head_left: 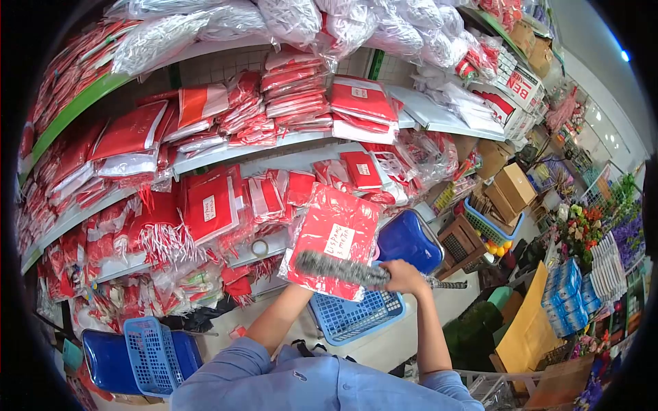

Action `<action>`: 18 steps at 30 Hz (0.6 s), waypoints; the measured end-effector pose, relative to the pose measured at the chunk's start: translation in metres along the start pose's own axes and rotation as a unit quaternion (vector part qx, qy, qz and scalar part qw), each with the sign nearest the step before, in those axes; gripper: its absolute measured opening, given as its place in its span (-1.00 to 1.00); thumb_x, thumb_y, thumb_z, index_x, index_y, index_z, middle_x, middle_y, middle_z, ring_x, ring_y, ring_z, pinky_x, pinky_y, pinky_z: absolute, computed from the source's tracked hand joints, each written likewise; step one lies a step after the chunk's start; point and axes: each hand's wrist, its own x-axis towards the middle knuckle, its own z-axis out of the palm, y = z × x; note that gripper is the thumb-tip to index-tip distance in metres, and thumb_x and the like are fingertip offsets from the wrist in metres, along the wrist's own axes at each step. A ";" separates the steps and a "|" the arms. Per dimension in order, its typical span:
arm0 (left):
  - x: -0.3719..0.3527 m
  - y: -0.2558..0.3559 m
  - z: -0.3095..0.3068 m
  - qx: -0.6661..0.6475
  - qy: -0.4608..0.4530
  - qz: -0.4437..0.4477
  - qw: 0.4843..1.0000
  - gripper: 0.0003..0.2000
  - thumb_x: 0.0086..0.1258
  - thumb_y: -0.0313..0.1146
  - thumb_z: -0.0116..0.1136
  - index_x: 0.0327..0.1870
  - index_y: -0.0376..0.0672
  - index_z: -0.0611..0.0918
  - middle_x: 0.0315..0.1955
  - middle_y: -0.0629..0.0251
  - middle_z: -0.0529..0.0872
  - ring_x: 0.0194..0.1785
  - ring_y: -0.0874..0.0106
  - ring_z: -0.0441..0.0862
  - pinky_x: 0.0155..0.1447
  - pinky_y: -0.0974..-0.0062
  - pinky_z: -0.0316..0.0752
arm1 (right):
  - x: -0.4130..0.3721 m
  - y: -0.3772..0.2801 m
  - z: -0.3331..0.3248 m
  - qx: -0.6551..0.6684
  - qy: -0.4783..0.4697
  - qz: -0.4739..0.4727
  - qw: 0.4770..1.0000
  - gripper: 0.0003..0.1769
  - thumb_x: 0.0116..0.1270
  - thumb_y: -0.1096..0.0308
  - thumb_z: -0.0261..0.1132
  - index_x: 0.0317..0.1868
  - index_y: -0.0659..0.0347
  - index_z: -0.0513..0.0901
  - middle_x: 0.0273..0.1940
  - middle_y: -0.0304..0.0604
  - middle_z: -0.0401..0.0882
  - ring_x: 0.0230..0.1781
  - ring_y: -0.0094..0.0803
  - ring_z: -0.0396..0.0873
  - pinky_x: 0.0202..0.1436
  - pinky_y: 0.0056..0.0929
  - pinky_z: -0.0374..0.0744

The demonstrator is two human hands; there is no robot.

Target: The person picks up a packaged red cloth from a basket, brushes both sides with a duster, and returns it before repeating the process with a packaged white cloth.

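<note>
In front of me is a clear plastic packet of folded red cloth (345, 218) with a handwritten white label, tilted up toward the camera. My left hand (296, 293) supports it from beneath; its fingers are hidden behind the packet, and only the wrist shows below its lower edge. A grey fluffy duster (336, 268) lies across the packet's lower part, touching or just above it. My right hand (404, 277) is closed around the duster near its handle, which sticks out to the right.
Shelves (240, 156) ahead hold stacked red-and-white cloth packets. A roll of tape (259, 248) rests on the lower shelf. Below my hands stands a blue basket (360, 327) near a blue stool (410, 241). Another blue basket (145, 356) is at lower left. Boxes and artificial flowers crowd the right.
</note>
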 end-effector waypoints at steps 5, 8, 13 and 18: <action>-0.003 0.002 0.001 0.001 0.003 0.002 1.000 -0.40 0.38 0.04 -0.13 0.36 -0.07 0.16 0.28 0.18 0.30 0.34 0.15 0.22 0.34 0.19 0.19 | 0.025 0.021 0.014 0.058 0.101 0.115 0.987 -0.59 -0.11 0.21 0.36 -0.25 0.29 0.62 -0.31 0.16 0.60 -0.23 0.05 0.57 -0.14 -0.17 0.52; -0.005 0.006 0.000 0.006 0.007 0.003 1.000 -0.40 0.38 0.04 -0.13 0.36 -0.07 0.16 0.28 0.18 0.29 0.34 0.14 0.21 0.34 0.18 0.18 | 0.017 0.009 0.015 0.048 0.003 0.023 0.999 -0.58 -0.12 0.20 0.37 -0.23 0.26 0.62 -0.29 0.15 0.60 -0.21 0.04 0.57 -0.12 -0.17 0.52; -0.008 0.009 0.000 0.009 0.008 -0.002 1.000 -0.39 0.38 0.05 -0.13 0.36 -0.06 0.15 0.29 0.18 0.28 0.35 0.13 0.19 0.34 0.16 0.18 | 0.025 0.037 0.017 -0.001 0.075 0.103 0.992 -0.62 -0.11 0.21 0.33 -0.26 0.24 0.64 -0.30 0.19 0.60 -0.20 0.06 0.57 -0.11 -0.11 0.53; -0.009 0.011 0.000 0.014 0.007 -0.007 1.000 -0.39 0.38 0.05 -0.14 0.36 -0.06 0.15 0.30 0.18 0.27 0.35 0.13 0.18 0.34 0.14 0.17 | 0.024 0.032 0.022 0.045 0.074 0.134 0.987 -0.63 -0.09 0.25 0.30 -0.28 0.33 0.62 -0.32 0.24 0.58 -0.24 0.11 0.57 -0.16 -0.10 0.54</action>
